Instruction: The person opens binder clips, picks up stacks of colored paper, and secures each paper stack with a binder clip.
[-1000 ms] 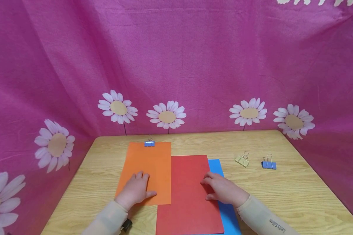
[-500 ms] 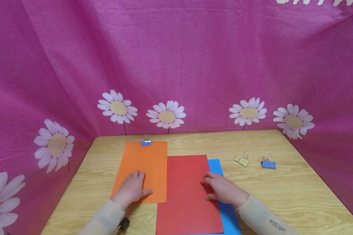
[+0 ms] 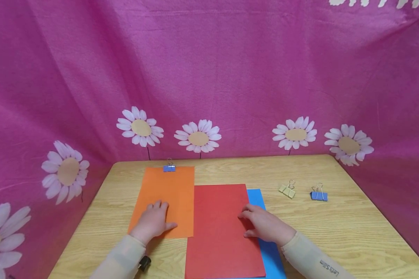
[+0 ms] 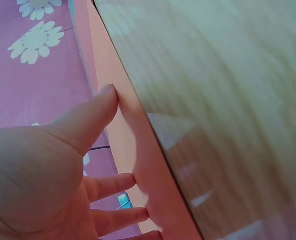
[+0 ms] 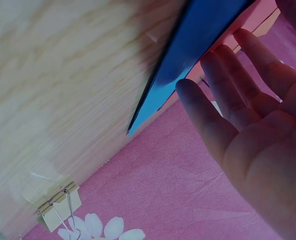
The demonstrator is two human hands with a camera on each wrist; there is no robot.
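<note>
My left hand (image 3: 151, 221) rests with spread fingers on the orange paper (image 3: 171, 193), which has a blue binder clip (image 3: 169, 169) on its top edge. In the left wrist view the thumb and fingertips touch the orange paper (image 4: 158, 185). The orange paper's lower right part lies beside and slightly over the red paper (image 3: 223, 224). My right hand (image 3: 265, 224) rests at the red paper's right edge, its fingers bent a little and touching the surface. Under the red paper sticks out blue paper (image 3: 272, 255); the right wrist view shows this blue paper (image 5: 188, 55) below the fingertips.
On the right of the wooden table (image 3: 352, 240) lie a yellow binder clip (image 3: 287, 190) and another blue binder clip (image 3: 319, 195). A black binder clip (image 3: 144, 263) sits by my left forearm. A pink flowered cloth (image 3: 237, 77) hangs behind and along the sides.
My left hand has slid the orange paper and its blue clip to the left and slightly away, uncovering more of the red paper. The right hand has stayed still.
</note>
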